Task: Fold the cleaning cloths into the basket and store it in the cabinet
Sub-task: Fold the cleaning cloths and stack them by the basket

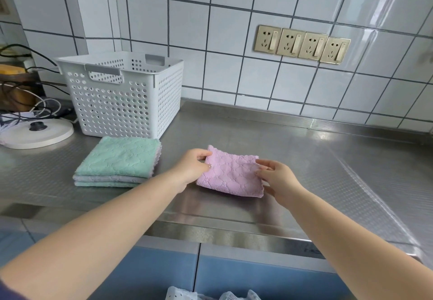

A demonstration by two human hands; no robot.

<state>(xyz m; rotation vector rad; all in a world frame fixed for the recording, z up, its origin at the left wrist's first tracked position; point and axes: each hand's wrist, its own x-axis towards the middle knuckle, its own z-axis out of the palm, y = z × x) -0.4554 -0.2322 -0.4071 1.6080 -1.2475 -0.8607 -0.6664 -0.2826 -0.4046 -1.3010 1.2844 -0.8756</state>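
Note:
A folded pink cloth lies on the steel counter in front of me. My left hand pinches its left edge near the far corner. My right hand pinches its right edge. To the left sits a stack of folded cloths, green on top, grey and green beneath. Behind that stack stands a white perforated basket with grey handles, upright; nothing shows inside it.
A white round base with cables lies at the far left. Gold wall sockets sit on the tiled wall. Blue cabinet doors run below the counter edge. White lacy fabric shows at the bottom.

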